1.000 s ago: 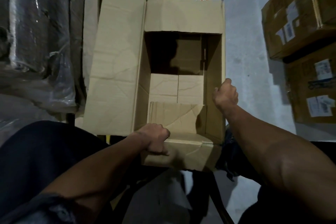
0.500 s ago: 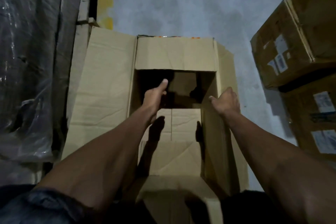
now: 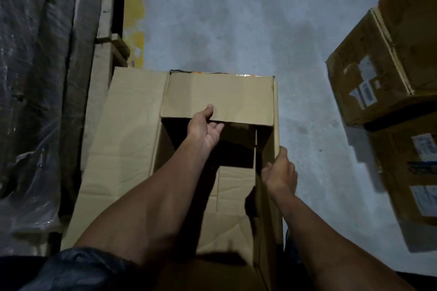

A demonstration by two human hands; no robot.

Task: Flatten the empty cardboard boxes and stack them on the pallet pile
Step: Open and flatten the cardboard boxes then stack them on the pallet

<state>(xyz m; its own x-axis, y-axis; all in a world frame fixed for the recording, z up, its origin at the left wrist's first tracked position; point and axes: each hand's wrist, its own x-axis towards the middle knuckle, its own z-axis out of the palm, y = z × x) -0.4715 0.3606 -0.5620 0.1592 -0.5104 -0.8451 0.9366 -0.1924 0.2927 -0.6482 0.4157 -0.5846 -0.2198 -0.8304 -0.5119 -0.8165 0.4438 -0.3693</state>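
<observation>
An open, empty cardboard box (image 3: 123,149) stands on the concrete floor in front of me, its wide left flap spread outward. My left hand (image 3: 205,128) reaches across the opening and grips the lower edge of the far flap (image 3: 220,97), thumb on top and fingers underneath. My right hand (image 3: 280,173) grips the top edge of the box's right wall, fingers curled over it. Inside, the folded bottom flaps show pale, and the far inner part lies in deep shadow.
Plastic-wrapped dark goods (image 3: 35,78) on a pallet fill the left side. Stacked labelled cardboard boxes (image 3: 383,73) stand at the right. Bare grey concrete floor (image 3: 236,19) lies beyond the box, with a yellow painted line (image 3: 134,14) near the pallet.
My left hand left the near flap, reached across the opening and took hold of the far flap. My right hand stayed on the right wall. The view tilted forward.
</observation>
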